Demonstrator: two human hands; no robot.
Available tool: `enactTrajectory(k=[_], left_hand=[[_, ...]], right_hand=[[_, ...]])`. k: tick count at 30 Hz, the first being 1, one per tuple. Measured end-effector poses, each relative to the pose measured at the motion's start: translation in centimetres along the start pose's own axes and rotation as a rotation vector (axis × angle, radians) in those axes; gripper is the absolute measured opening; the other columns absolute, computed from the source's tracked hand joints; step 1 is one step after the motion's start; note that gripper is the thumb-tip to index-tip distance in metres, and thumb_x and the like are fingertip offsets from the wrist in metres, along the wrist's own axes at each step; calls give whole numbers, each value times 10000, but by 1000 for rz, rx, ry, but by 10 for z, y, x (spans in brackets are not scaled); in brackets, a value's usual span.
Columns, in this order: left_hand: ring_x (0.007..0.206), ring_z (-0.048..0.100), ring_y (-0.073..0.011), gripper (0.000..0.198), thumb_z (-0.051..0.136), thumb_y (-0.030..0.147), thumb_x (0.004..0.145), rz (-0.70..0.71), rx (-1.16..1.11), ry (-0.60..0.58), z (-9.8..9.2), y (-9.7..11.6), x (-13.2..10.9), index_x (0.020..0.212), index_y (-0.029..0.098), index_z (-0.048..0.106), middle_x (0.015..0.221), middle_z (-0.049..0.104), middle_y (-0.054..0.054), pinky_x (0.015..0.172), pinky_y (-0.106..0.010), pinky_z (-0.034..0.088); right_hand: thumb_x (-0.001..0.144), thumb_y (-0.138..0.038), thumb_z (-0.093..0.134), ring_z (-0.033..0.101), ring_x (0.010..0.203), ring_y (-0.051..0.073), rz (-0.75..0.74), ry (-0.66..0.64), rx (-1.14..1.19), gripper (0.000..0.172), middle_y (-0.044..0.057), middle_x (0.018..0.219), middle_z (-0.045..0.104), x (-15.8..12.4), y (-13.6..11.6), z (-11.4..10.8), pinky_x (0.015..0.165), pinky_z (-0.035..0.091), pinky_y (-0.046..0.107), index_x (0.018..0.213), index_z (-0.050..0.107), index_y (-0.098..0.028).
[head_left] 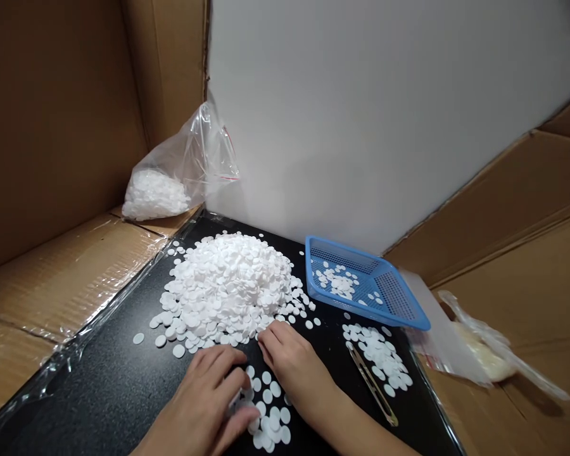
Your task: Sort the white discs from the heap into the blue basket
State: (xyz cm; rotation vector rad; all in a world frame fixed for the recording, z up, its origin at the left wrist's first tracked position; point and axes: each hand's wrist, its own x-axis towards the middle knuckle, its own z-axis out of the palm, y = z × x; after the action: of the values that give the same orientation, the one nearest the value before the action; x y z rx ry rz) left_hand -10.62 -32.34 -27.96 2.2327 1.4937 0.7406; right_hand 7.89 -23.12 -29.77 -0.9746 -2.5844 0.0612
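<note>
A big heap of small white discs lies on a black mat. My right hand lies palm down with its fingers stretched to the front edge of the heap, touching discs there. My left hand rests on the mat with fingers curled and pressed together over a small spread of loose discs near the front; what it grips, if anything, is hidden.
A blue mesh basket with a few discs sits at the right, a small disc pile and metal tweezers in front of it. A clear bag of discs leans at back left. Cardboard walls surround; another plastic bag lies right.
</note>
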Motion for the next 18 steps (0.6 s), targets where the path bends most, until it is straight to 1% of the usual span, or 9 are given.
enactTrajectory(k=[2, 3, 5, 7, 8, 10, 13, 15, 18], left_hand=[[1137, 598, -267, 50, 574, 265, 968, -41, 56, 83, 4, -4, 1, 997, 258, 615, 1187, 666, -50, 955, -424, 515], [1160, 591, -275, 95, 577, 254, 961, -38, 92, 115, 6, -7, 1, 1051, 258, 607, 1217, 663, -57, 955, -434, 515], [1211, 571, -300, 252, 635, 274, 926, 9, 174, 152, 10, -11, 2, 1170, 255, 579, 1294, 653, -66, 962, -462, 513], [1235, 561, -324, 359, 701, 297, 877, 63, 250, 164, 14, -14, 2, 1207, 248, 569, 1343, 645, -68, 969, -488, 503], [1234, 563, -329, 364, 718, 298, 862, 79, 277, 167, 16, -16, 2, 1194, 245, 577, 1350, 647, -66, 967, -490, 498], [1226, 570, -325, 325, 713, 283, 856, 92, 310, 178, 20, -17, 2, 1156, 243, 595, 1345, 656, -58, 962, -478, 483], [1211, 578, -304, 264, 659, 252, 884, 100, 324, 197, 23, -17, 1, 1143, 252, 607, 1315, 675, -43, 975, -458, 437], [1194, 583, -288, 223, 616, 228, 908, 90, 304, 212, 23, -16, 1, 1128, 264, 615, 1265, 698, -28, 983, -444, 404], [1156, 592, -258, 199, 554, 198, 944, 24, 220, 236, 19, -13, 1, 1112, 281, 619, 1162, 718, -10, 970, -416, 386]], right_hand=[[883, -5, 556, 625, 733, 221, 24, -14, 30, 187, 69, 800, 646, 0, -1, -5, 645, 513, 306, 811, 636, -158], [870, 2, 561, 622, 717, 204, 67, -36, 115, 191, 58, 791, 645, 0, -2, -9, 636, 506, 286, 807, 641, -159], [834, 6, 588, 602, 645, 152, 200, -122, 373, 190, 13, 732, 631, 1, -4, -18, 585, 475, 225, 783, 650, -166], [795, 9, 603, 563, 573, 111, 336, -225, 594, 194, -26, 660, 603, 2, -5, -27, 531, 427, 183, 742, 656, -169], [782, 13, 600, 549, 561, 102, 386, -258, 652, 197, -34, 641, 593, 3, -4, -30, 524, 411, 176, 726, 659, -166], [772, 18, 587, 538, 576, 99, 446, -272, 681, 197, -35, 646, 586, 4, -2, -34, 539, 402, 177, 739, 666, -159], [773, 17, 577, 514, 584, 99, 481, -266, 670, 195, -46, 652, 554, 4, 3, -36, 549, 395, 182, 794, 649, -163], [783, 16, 572, 502, 582, 102, 477, -270, 641, 196, -52, 649, 534, 3, 6, -38, 548, 388, 188, 800, 623, -173], [810, 18, 567, 532, 633, 121, 429, -262, 540, 206, -28, 721, 567, 2, 10, -41, 579, 394, 212, 790, 603, -184]])
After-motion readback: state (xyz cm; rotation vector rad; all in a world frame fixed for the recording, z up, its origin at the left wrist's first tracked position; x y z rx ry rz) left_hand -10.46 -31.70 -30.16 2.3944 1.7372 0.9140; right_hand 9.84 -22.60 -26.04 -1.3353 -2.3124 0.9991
